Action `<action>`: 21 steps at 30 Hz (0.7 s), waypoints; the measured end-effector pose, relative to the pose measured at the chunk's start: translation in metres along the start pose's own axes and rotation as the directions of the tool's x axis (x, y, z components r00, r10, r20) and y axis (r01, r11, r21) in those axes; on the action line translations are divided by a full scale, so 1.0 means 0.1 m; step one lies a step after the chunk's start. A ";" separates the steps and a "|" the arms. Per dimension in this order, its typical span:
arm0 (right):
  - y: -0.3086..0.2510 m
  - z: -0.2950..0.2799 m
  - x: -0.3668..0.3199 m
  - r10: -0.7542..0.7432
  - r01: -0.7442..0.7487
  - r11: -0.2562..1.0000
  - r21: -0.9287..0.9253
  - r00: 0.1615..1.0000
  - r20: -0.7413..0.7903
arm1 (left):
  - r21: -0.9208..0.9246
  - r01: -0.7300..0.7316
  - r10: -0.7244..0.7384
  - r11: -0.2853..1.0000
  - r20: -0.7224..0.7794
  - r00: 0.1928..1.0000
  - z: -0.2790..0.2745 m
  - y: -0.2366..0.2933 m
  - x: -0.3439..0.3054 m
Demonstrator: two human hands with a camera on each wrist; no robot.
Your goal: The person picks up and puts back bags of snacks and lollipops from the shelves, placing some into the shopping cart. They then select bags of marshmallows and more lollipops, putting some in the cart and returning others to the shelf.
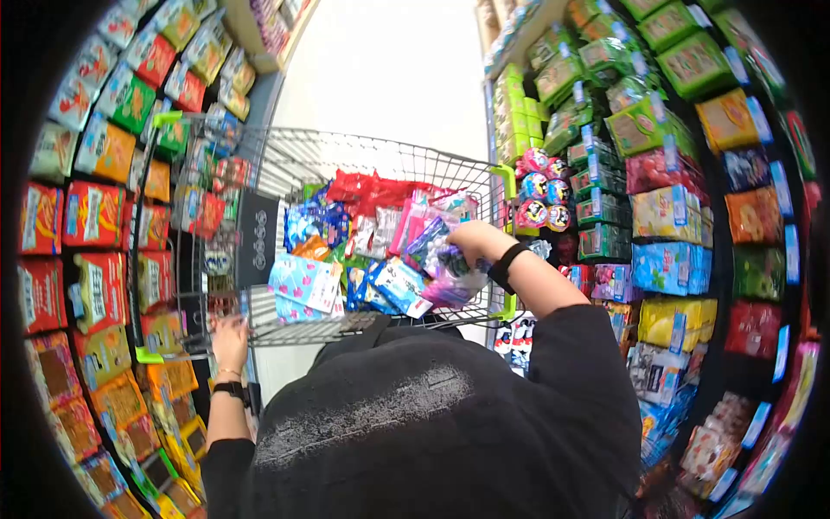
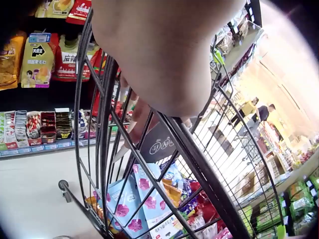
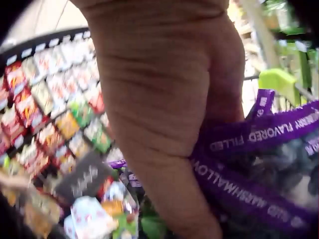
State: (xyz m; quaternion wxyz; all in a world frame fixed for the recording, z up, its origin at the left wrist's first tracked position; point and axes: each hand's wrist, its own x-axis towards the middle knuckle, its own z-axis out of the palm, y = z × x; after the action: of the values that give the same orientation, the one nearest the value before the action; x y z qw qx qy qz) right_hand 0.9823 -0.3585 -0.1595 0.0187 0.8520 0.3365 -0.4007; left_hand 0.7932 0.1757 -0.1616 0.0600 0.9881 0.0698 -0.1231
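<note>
In the head view my right hand (image 1: pixel 477 240) is over the wire shopping cart (image 2: pixel 202 167), gripping a bag of filled marshmallows. In the right wrist view, purple printed bands cross this marshmallow bag (image 3: pixel 264 133), and dark pieces show through its clear parts. My left hand (image 1: pixel 229 342) holds the near left rim of the cart, its fingers curled over the dark bar. Inside the cart lie light blue packets with pink prints (image 1: pixel 303 284), a blue packet (image 1: pixel 396 284), a red bag (image 1: pixel 372 192) and several other colourful packets.
Shelves of red snack bags (image 1: pixel 93 214) line the left. To the right, more shelves carry green packs (image 1: pixel 648 125) and yellow packs (image 1: pixel 679 323). A dark panel (image 1: pixel 257 238) hangs on the cart's left side. Two people (image 2: pixel 259 114) stand farther down the store.
</note>
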 end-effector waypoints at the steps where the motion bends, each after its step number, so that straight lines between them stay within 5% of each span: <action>1: 0.10 -0.04 -0.14 0.056 -0.030 0.979 0.200 0.991 -0.124 | 0.063 -0.055 0.054 0.997 0.004 0.999 0.07 -0.10 0.01; 3: 0.08 -0.25 -0.58 0.120 0.063 0.866 0.496 0.937 -0.328 | 0.036 -0.062 0.062 0.997 0.007 0.998 0.21 -0.22 0.06; 5: -0.02 -0.24 -0.97 0.280 0.223 0.552 0.804 0.858 -0.430 | -0.035 -0.345 0.344 0.938 -0.039 0.938 0.22 -0.31 0.17; 6: -0.10 -0.16 -1.10 0.322 0.330 0.419 0.846 0.817 -0.478 | -0.132 -0.375 0.378 0.918 0.004 0.926 0.21 -0.32 0.23; 9: -0.71 0.15 -1.33 0.579 0.723 -0.158 0.673 0.620 -0.530 | -0.528 -0.340 0.452 0.778 0.095 0.887 -0.41 0.39 0.35; 10: -0.92 0.25 -1.32 0.621 0.794 -0.263 0.548 0.574 -0.534 | -0.648 -0.299 0.505 0.701 0.154 0.849 -0.59 0.67 0.42; 12: -1.54 0.22 -1.39 0.669 0.881 -0.329 0.339 0.471 -0.575 | -0.953 -0.163 0.741 0.257 0.086 0.667 -0.60 1.14 0.68; 13: -1.78 0.29 -1.36 0.674 0.896 -0.377 0.235 0.440 -0.594 | -0.983 -0.011 0.786 0.185 0.142 0.602 -0.88 1.53 0.62; 14: -1.92 0.43 -1.26 0.709 0.901 -0.376 0.217 0.430 -0.558 | -0.993 -0.063 0.876 0.098 0.056 0.479 -1.04 1.83 0.59; 15: -2.20 0.40 -1.25 0.755 0.920 -0.341 0.195 0.391 -0.526 | -0.997 0.037 0.852 0.068 0.077 0.518 -1.00 2.03 0.53; 17: -2.62 0.50 -1.20 0.819 0.943 -0.283 0.175 0.332 -0.467 | -0.952 0.084 0.862 0.294 0.303 0.407 -1.06 2.37 0.42; 19: -2.99 0.60 -1.20 0.915 0.975 -0.196 0.103 0.220 -0.337 | -0.886 0.463 0.937 -0.033 0.134 0.323 -0.96 2.53 0.13; 20: -3.16 0.66 -1.24 0.940 0.987 -0.116 0.108 0.145 -0.309 | -0.876 0.470 0.914 -0.108 0.099 0.394 -1.06 2.61 -0.13; 21: -3.30 0.71 -1.29 0.957 0.993 -0.031 0.116 0.063 -0.282 | -0.828 0.556 0.916 -0.069 0.167 0.363 -1.10 2.66 -0.32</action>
State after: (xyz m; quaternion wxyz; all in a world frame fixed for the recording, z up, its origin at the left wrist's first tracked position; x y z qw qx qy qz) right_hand 0.6821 -0.1971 -0.0400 -0.8613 0.3855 -0.1729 0.2824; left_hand 0.8293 -0.0745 -0.0213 0.7812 0.3382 -0.1190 -0.5110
